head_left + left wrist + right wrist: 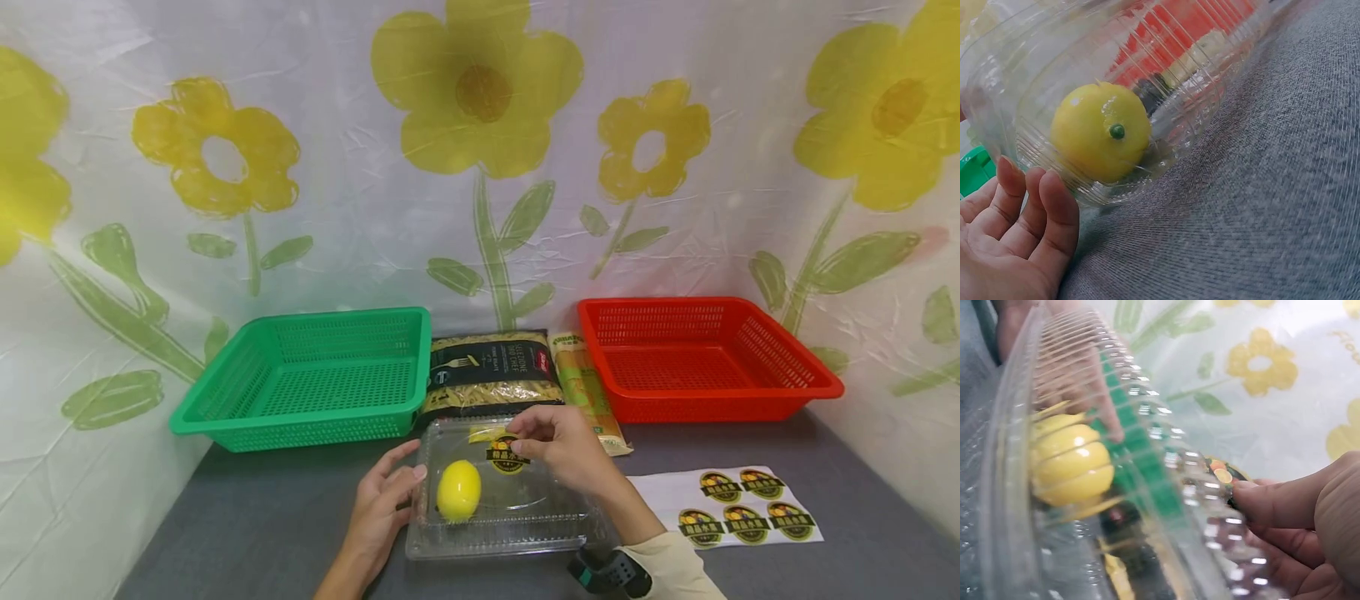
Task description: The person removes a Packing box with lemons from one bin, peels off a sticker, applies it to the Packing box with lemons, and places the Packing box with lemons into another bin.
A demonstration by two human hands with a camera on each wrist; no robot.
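"What's nearest?"

"A pale sleeve (675, 567) at the near edge, with a dark wristband (611, 573) just left of it."

"And the right grip (562, 450)?"

"It pinches a round, fruit-printed sticker (508, 458) between thumb and finger, over the far part of a clear plastic box (517, 543). I can't tell whether the sticker touches the lid."

"The left grip (382, 500)?"

"Not grasping anything: loosely bent fingers rest against the box's left side."

"What's inside?"

"A yellow lemon (459, 492), towards the left. The box sits on the grey tabletop (262, 517), at the near middle."

"To the right?"

"A white sheet (660, 492) bearing five more such stickers."

"Farther back?"

"A green basket (300, 429) on the left, a red basket (720, 408) on the right. Between them lie a pasta bag (487, 367) and, right of that, a narrower yellow packet (588, 392)."
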